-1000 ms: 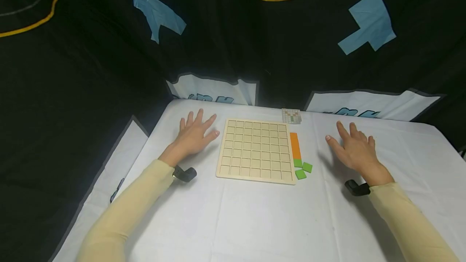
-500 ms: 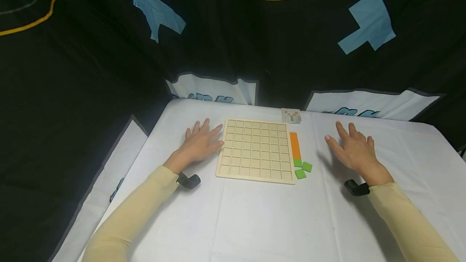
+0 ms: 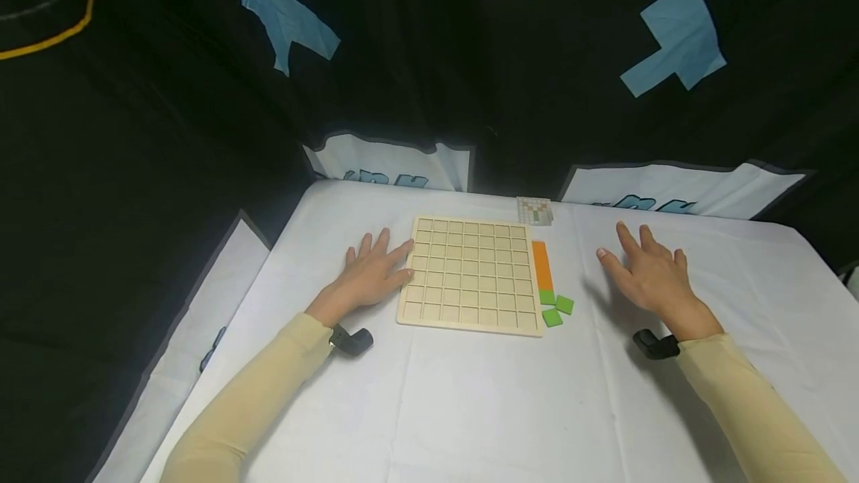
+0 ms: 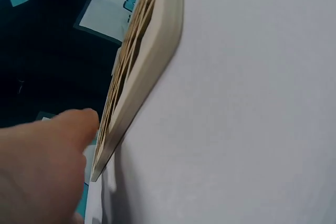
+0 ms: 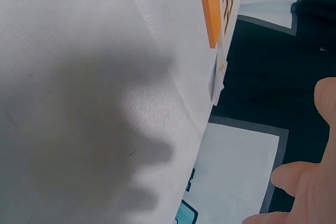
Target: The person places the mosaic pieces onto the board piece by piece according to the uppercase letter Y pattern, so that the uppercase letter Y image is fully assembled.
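Observation:
A square wooden grid board [image 3: 470, 274] lies flat on the white-covered table. My left hand [image 3: 367, 276] is at its left edge, fingers spread; the thumb and index fingertips reach the rim, though whether they press on it I cannot tell. In the left wrist view the board's edge [image 4: 152, 56] runs beside the thumb [image 4: 79, 124]. My right hand [image 3: 651, 274] hovers over the cloth to the right, fingers apart and holding nothing. Between it and the board lie an orange strip [image 3: 542, 265], a green square tile [image 3: 546, 297] touching its near end, and two loose green tiles [image 3: 564, 305].
A small clear packet or card with a printed grid [image 3: 535, 212] sits behind the board's far right corner. Black cloth [image 3: 429, 65] with blue tape rises behind the table [image 3: 483, 408]. Black wrist cameras [image 3: 656, 345] are strapped on both wrists.
My left hand has moved right and slightly nearer, from beside the board to its left edge. The right hand has stayed almost still. Board and tiles lie as before.

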Action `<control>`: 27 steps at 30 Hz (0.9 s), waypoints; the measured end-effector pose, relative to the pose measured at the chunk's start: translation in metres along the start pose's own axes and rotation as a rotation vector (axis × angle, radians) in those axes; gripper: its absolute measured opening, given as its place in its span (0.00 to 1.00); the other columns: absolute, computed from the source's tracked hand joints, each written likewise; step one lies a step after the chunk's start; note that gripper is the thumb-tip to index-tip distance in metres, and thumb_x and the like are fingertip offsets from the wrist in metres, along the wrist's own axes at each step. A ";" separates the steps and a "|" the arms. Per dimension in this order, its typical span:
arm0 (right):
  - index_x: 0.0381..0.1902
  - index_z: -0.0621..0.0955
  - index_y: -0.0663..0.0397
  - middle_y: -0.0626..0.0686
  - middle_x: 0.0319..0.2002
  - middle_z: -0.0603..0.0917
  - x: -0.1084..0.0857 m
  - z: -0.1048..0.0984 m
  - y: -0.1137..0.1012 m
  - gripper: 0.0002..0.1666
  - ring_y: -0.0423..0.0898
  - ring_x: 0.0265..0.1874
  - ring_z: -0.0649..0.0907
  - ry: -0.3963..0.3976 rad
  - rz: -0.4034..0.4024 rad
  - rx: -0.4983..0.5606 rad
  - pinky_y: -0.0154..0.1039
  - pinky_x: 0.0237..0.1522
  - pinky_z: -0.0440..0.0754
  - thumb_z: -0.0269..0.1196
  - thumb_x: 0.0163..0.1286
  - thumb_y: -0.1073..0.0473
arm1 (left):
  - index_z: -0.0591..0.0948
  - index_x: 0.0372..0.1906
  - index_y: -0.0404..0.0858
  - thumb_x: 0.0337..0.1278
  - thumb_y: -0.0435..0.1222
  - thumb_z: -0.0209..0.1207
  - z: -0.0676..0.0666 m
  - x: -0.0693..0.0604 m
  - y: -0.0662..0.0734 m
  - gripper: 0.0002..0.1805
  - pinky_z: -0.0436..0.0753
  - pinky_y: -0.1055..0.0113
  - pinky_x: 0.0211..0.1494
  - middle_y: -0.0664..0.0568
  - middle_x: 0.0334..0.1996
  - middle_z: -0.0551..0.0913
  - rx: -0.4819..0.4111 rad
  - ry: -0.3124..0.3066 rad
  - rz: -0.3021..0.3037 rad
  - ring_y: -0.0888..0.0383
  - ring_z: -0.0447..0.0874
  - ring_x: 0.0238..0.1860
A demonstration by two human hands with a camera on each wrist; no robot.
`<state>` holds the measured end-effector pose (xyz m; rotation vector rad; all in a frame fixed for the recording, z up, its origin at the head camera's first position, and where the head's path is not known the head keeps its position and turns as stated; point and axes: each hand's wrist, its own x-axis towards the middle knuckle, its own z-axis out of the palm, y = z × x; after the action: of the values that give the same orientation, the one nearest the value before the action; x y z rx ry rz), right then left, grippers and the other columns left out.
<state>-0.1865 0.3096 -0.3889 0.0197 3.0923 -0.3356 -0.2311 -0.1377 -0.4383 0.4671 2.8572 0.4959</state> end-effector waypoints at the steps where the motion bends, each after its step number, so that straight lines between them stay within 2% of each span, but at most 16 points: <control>1: 0.81 0.52 0.62 0.83 0.75 0.51 0.000 0.000 0.000 0.52 0.85 0.68 0.61 0.001 -0.002 -0.001 0.82 0.67 0.49 0.35 0.78 0.27 | 0.57 0.82 0.53 0.75 0.57 0.45 0.001 0.000 0.000 0.36 0.40 0.24 0.77 0.35 0.83 0.40 0.000 -0.002 -0.002 0.28 0.32 0.82; 8: 0.81 0.52 0.62 0.83 0.75 0.51 -0.001 -0.002 -0.003 0.51 0.86 0.67 0.62 -0.008 -0.008 0.004 0.82 0.67 0.48 0.36 0.78 0.28 | 0.57 0.82 0.53 0.76 0.57 0.44 0.005 -0.001 -0.001 0.35 0.37 0.24 0.76 0.34 0.83 0.40 -0.002 -0.019 -0.004 0.28 0.31 0.82; 27: 0.80 0.53 0.63 0.82 0.75 0.52 -0.007 0.002 -0.009 0.50 0.84 0.69 0.60 0.004 -0.024 0.014 0.82 0.67 0.50 0.36 0.79 0.29 | 0.57 0.82 0.53 0.75 0.57 0.43 0.008 -0.002 0.001 0.35 0.37 0.25 0.77 0.35 0.83 0.43 0.036 -0.002 -0.010 0.28 0.33 0.82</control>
<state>-0.1800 0.2998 -0.3888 -0.0166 3.0963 -0.3586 -0.2264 -0.1349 -0.4454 0.4587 2.8691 0.4423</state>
